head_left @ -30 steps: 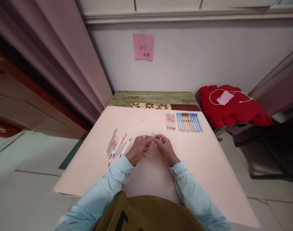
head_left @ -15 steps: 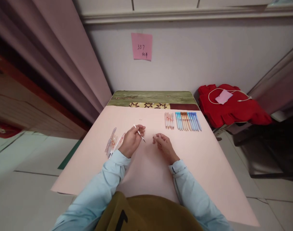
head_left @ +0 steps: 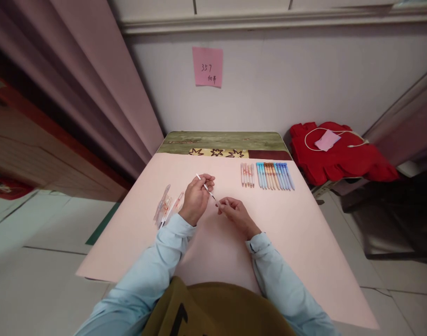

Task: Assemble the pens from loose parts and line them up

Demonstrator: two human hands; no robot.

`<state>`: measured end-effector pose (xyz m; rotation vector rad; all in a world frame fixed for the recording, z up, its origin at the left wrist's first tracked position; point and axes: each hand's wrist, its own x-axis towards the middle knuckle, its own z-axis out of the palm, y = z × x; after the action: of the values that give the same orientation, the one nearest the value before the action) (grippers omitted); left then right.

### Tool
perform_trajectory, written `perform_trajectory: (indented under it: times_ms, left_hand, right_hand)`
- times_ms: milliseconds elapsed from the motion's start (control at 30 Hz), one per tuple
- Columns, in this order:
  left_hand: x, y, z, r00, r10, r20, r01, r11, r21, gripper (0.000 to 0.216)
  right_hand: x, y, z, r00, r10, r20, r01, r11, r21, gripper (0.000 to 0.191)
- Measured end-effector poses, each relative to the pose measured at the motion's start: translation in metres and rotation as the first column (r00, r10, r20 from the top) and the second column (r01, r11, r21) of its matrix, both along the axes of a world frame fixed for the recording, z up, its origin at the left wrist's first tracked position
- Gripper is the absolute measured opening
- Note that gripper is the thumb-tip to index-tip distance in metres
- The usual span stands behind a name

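My left hand is closed around a thin white pen refill, which slants down to the right with its dark tip end outward. The thumb and fingers of my right hand are pinched together right at that tip. Whatever small piece they hold is too hidden to make out. To the left of my left hand lies a loose pile of clear pen barrels, with more white refills among them.
At the back right are a row of blue and brown pens and a group of clear pens. Pink paper covers the table. A red cloth with a white cable lies beyond its right side.
My hands have come together. The refill's tip now meets the fingertips of my right hand, which were apart from it and pinching a small pale piece.
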<state>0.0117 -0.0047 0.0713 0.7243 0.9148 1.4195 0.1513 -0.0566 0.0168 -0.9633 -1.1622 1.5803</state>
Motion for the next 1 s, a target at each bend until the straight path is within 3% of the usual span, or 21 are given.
perform_trajectory:
  times_ms: [567,733,833,900,1000]
  left_hand:
    - [0.011,-0.016,-0.004,0.99,-0.129,-0.06,0.129,0.992,0.005,0.013]
    - [0.013,-0.024,-0.002,0.965,-0.187,-0.182,0.191,0.982,0.005,0.025]
    - [0.01,-0.023,-0.01,0.972,-0.131,-0.197,0.137,0.991,0.015,0.035]
    - [0.006,-0.023,-0.019,0.968,-0.072,-0.24,0.069,0.997,-0.018,0.03]
    - [0.003,-0.029,-0.036,0.922,-0.16,-0.352,0.124,0.985,-0.123,0.016]
  right_hand:
    - [-0.001,0.004,-0.009,0.999,-0.035,-0.026,0.036,0.999,0.038,0.026]
    - [0.001,0.005,-0.009,0.995,-0.061,-0.074,0.064,0.997,0.038,0.026]
    - [0.003,0.005,-0.004,0.99,-0.091,-0.108,0.093,0.996,0.013,0.028]
    - [0.004,0.005,-0.003,0.985,-0.118,-0.124,0.12,0.993,0.009,0.03]
    - [0.004,0.006,-0.005,0.974,-0.167,-0.153,0.169,0.986,-0.001,0.03]
